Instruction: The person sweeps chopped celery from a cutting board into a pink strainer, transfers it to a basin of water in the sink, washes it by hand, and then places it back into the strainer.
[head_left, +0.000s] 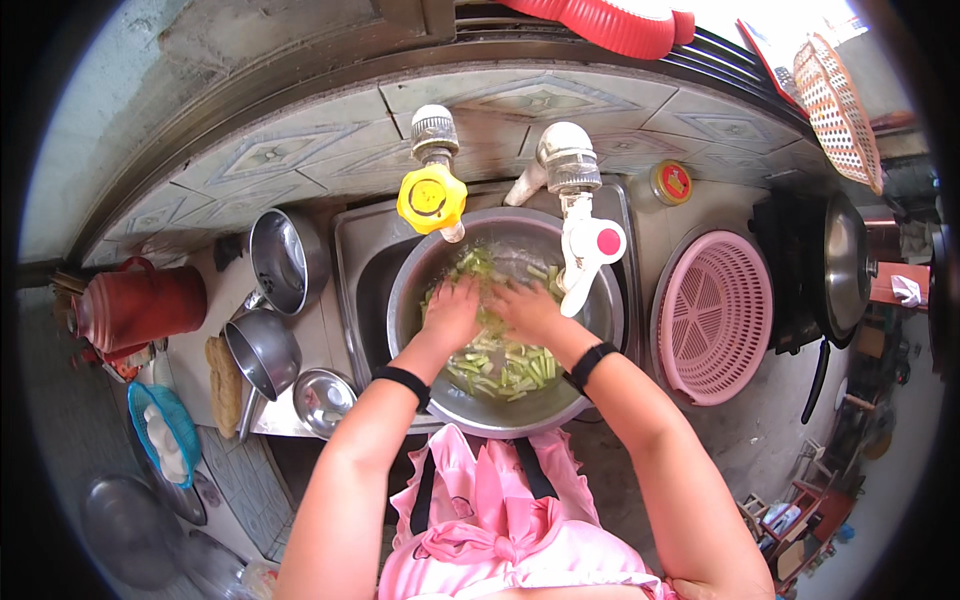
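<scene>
A wide metal basin (409, 375) sits over the sink in front of me, with water and chopped green vegetable pieces (517, 371) in it. Both hands are inside it, palms down among the pieces. My left hand (453, 306) reaches in from the left with its fingers spread. Close beside it, my right hand (525, 306) also has its fingers apart; some fingertips are blurred by the water. Neither hand shows a firm hold on anything. A dark band circles each wrist.
A yellow-knobbed tap (431, 196) and a white-lever tap (592, 244) overhang the basin. Rightward stand a pink plastic colander (761, 322), a lidded jar (673, 184) and a lidded pan (847, 262). Leftward are saucepans (262, 352), a small metal bowl (324, 401) and a red thermos flask (142, 306).
</scene>
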